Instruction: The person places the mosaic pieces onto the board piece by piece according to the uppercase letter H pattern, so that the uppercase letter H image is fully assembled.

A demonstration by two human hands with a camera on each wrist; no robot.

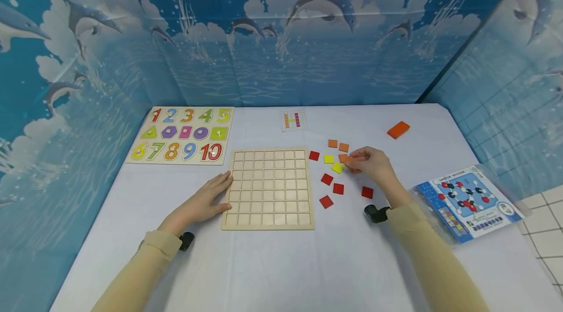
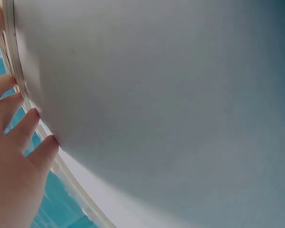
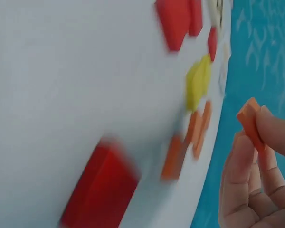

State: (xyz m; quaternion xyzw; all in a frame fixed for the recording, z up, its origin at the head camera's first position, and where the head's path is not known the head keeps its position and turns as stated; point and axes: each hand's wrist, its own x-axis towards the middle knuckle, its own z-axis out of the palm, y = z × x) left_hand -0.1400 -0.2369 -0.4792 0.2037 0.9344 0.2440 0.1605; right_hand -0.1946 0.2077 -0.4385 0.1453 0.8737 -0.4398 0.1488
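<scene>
My left hand (image 1: 203, 200) rests at the left edge of a wooden grid board (image 1: 270, 226), its fingers extended and the fingertips touching the rim. In the left wrist view those fingers (image 2: 21, 130) lie along the board's side. Right of the board, my right hand (image 1: 371, 165) pinches a small orange square tile (image 3: 249, 121) between thumb and fingers, held above the table. Below and around that hand lie loose orange tiles (image 1: 332, 143), two yellow tiles (image 1: 328, 159) and several red tiles (image 1: 338, 189). The hand partly covers some orange ones in the head view.
A number and shape puzzle board (image 1: 180, 132) lies at the back left. Behind the grid board is a small pattern card (image 1: 293, 120). An orange rectangular block (image 1: 398, 129) sits at the back right, and a blue-and-white package (image 1: 472, 202) in clear plastic lies near the right edge.
</scene>
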